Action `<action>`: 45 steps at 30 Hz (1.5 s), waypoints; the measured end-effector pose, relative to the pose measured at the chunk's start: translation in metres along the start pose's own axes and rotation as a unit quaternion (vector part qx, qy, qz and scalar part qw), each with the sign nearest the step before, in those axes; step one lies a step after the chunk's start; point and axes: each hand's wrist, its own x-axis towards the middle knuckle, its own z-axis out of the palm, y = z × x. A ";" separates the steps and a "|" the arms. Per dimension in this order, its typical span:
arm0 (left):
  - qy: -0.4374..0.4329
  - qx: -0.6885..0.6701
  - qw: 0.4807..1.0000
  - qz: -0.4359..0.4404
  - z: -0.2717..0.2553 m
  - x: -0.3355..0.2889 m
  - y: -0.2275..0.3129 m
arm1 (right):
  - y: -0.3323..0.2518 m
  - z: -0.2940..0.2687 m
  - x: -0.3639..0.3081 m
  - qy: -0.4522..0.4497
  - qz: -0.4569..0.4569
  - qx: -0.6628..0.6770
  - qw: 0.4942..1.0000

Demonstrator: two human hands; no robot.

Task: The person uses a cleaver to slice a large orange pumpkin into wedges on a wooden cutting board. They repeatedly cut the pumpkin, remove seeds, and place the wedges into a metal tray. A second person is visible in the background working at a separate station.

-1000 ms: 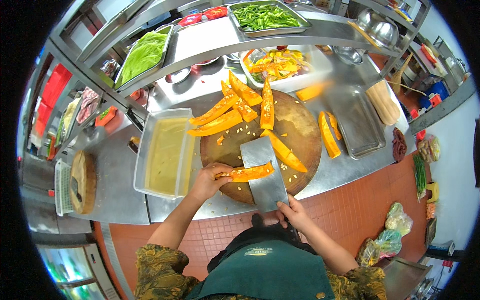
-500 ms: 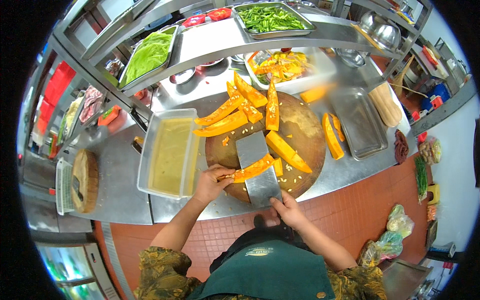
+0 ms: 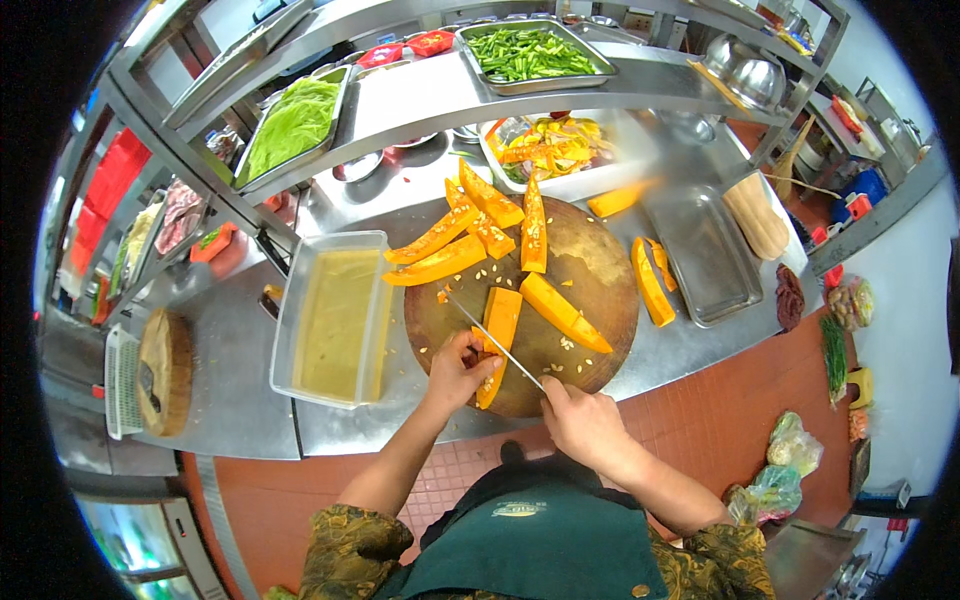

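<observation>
A round wooden chopping board (image 3: 590, 260) lies on the steel counter with several orange pumpkin wedges on it. My left hand (image 3: 457, 366) presses down a pumpkin wedge (image 3: 497, 335) at the board's near edge. My right hand (image 3: 580, 418) grips the handle of a cleaver (image 3: 492, 340), whose blade stands edge-down across that wedge, right beside my left fingers. Another wedge (image 3: 563, 311) lies just right of the blade. Pale seeds are scattered over the board.
A clear rectangular tub (image 3: 335, 318) of yellowish liquid stands left of the board. An empty steel tray (image 3: 706, 255) sits to the right, with a wedge (image 3: 650, 283) beside it. A white tub of pumpkin scraps (image 3: 550, 150) stands behind. Trays of greens (image 3: 295, 122) rest on the shelf.
The cleaver has turned from lying flat under the wedge to standing on its edge across it. The wedge now lies lengthwise toward me, and my left hand holds it from the left.
</observation>
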 end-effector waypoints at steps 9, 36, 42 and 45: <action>0.046 -0.095 0.992 -0.069 0.015 0.006 0.011 | 0.030 -0.015 -0.009 0.046 0.140 0.384 0.911; 0.009 -0.182 0.967 -0.177 0.034 -0.007 0.049 | 0.050 -0.004 -0.125 -0.019 0.319 0.554 0.769; -0.003 -0.201 0.960 -0.196 0.034 -0.006 0.048 | 0.042 0.006 -0.117 -0.003 0.328 0.557 0.763; -0.005 -0.212 0.957 -0.196 0.034 -0.005 0.046 | 0.039 0.007 -0.112 0.002 0.340 0.567 0.750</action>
